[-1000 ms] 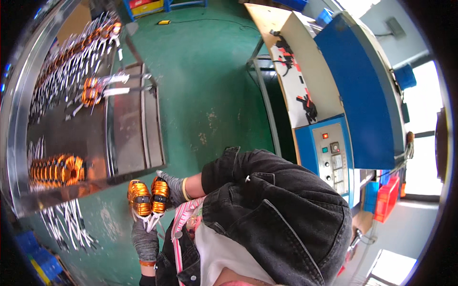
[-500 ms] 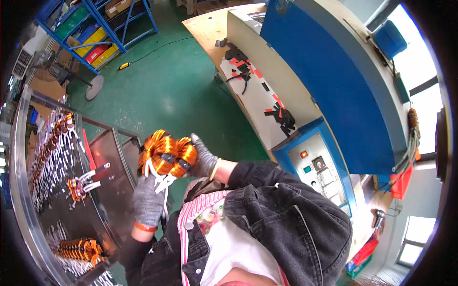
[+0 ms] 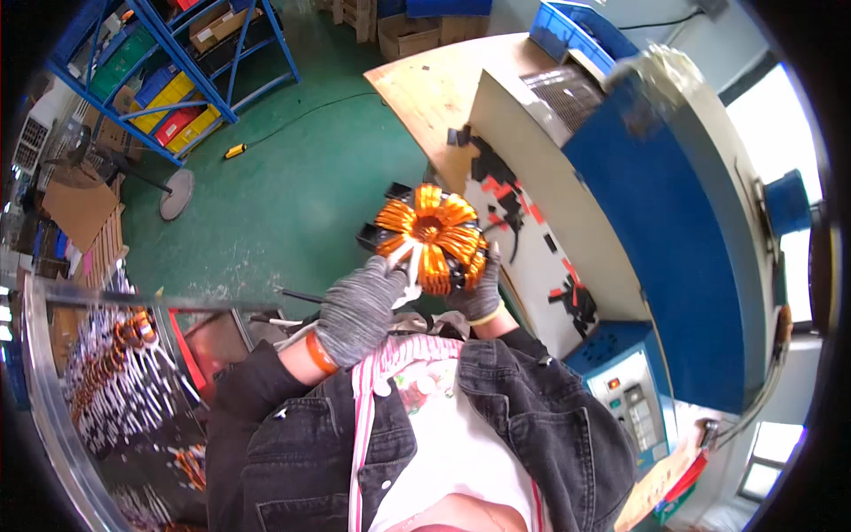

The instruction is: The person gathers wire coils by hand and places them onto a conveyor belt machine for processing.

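Out in front of my chest is a copper-wound coil (image 3: 443, 226), with thick orange windings round a central hole. Black pieces stick out at its left and far side, and white-sleeved leads (image 3: 410, 268) hang at its near edge. My left hand (image 3: 362, 306), in a grey knit glove, is closed on the near left side of the coil, by those leads. Gripping the right edge from below is my right hand (image 3: 480, 291), also gloved; part of its fingers is hidden behind the windings.
At left, a metal-framed rack (image 3: 66, 301) carries rows of similar coils with white leads. A workbench (image 3: 434, 84) at right holds black and red strips (image 3: 510, 199) beside a blue machine (image 3: 656, 230) with a control panel (image 3: 634, 399). Blue shelving (image 3: 173, 66) stands far left.
The coil has moved right, away from the rack, and has turned so its round face and central hole show. Both hands have moved with it. The view has swung too.
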Demonstrator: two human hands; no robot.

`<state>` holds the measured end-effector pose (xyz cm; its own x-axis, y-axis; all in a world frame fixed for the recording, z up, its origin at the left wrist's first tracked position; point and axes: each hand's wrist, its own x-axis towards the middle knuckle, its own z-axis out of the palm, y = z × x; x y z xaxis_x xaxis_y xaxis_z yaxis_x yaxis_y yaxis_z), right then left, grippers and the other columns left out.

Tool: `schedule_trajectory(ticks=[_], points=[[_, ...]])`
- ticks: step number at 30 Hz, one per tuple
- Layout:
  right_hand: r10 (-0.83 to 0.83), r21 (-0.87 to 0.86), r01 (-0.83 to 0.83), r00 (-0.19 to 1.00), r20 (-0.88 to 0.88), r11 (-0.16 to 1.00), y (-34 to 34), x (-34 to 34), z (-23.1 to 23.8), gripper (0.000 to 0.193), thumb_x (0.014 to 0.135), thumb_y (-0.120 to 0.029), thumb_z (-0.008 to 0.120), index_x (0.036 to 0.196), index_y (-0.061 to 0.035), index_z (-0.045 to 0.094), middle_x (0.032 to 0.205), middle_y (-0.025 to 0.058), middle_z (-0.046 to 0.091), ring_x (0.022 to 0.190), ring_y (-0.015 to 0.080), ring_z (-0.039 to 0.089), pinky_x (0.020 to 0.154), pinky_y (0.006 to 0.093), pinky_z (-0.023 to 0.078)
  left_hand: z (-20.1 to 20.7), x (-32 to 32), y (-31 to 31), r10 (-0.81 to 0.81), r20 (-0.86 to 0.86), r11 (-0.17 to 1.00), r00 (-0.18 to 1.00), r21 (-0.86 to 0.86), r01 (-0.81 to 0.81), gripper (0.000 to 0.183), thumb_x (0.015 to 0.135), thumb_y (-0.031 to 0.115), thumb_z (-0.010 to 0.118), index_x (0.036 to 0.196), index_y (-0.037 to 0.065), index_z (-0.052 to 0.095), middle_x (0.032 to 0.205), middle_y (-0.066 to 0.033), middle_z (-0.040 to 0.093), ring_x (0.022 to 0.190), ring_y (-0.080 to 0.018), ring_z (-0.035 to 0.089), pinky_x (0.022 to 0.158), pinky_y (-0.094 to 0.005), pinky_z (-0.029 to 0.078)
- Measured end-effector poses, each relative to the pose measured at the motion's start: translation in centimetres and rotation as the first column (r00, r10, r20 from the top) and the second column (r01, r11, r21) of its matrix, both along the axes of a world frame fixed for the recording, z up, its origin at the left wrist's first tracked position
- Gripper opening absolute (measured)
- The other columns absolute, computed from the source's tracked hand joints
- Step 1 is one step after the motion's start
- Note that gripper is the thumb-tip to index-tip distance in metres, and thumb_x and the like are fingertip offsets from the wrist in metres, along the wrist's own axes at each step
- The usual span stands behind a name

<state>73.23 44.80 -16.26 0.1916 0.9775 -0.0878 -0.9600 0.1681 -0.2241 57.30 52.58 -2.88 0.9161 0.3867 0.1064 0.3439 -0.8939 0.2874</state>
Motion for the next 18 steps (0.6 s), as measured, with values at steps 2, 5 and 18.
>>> schedule_trajectory(ticks=[2,5,18], points=[[0.02,0.104,-0.01,0.995,-0.101,0.995,3.8,0.1,-0.1,0.091,0.07,-0.075,0.039,0.136,-0.0144,0.025,0.137,0.0121,0.033,0.123,0.0315,0.035,0.101,0.0497,0.029,-0.3,0.7,5.4,-0.037,-0.058,0.999,0.998,0.004,0.038,0.017,0.073,0.014,0.055,0.086,0.003,0.058,0.08,-0.0184,0.051,0.067,-0.0315,0.057,0.056,-0.0416,0.045],[-0.084,-0.109,0.076,0.994,-0.071,0.991,8.3,0.7,-1.8,0.094,0.071,-0.075,0.038,0.136,-0.0096,0.023,0.137,0.0148,0.031,0.124,0.0314,0.034,0.102,0.0488,0.029,-0.5,1.9,11.6,-0.096,-0.047,0.993,0.994,-0.079,0.092,0.017,0.072,0.014,0.056,0.086,0.004,0.058,0.081,-0.0184,0.051,0.067,-0.0314,0.057,0.057,-0.0416,0.046],[-0.107,-0.179,0.1,0.994,-0.025,0.979,37.9,7.4,-4.4,0.079,0.08,-0.064,0.038,0.13,-0.003,0.034,0.131,0.015,0.04,0.118,0.0284,0.042,0.101,0.0419,0.033,-0.8,7.9,39.7,-0.051,-0.181,0.998,0.982,-0.055,0.041,0.026,0.069,0.023,0.064,0.086,0.005,0.057,0.086,-0.0173,0.051,0.07,-0.0317,0.056,0.059,-0.0417,0.045]])
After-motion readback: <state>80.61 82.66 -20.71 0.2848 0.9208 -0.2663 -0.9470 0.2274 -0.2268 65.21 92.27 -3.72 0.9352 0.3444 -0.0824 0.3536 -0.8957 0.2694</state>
